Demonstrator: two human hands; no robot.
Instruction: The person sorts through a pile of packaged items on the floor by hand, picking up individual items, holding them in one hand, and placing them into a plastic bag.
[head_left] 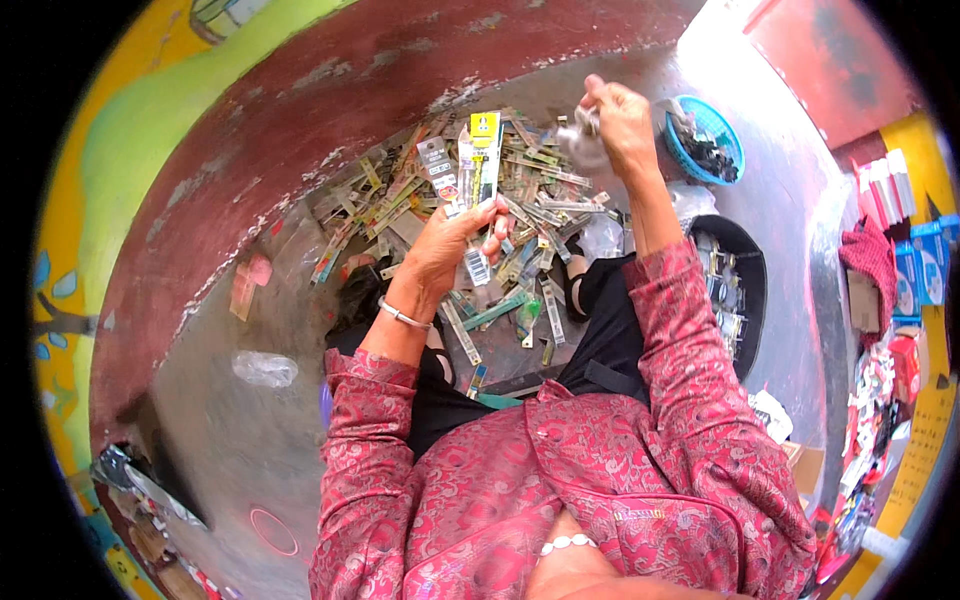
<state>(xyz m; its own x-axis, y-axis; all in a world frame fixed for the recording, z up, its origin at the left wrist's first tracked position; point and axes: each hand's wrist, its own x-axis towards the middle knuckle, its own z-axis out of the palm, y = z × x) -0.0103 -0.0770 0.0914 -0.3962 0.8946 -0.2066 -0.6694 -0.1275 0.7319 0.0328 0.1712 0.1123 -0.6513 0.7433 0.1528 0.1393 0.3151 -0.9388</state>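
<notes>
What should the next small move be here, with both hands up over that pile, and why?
Probably bring the right hand with its small silvery piece toward the left hand, since the left already grips a fan of long packets above the pile.

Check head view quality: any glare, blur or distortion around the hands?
Head view: strong fisheye bend and black vignette at the rim; blown-out glare on the floor at upper right; right hand slightly soft, its grey object unclear; left hand and its packaged strips sharp, evenly lit.
</notes>
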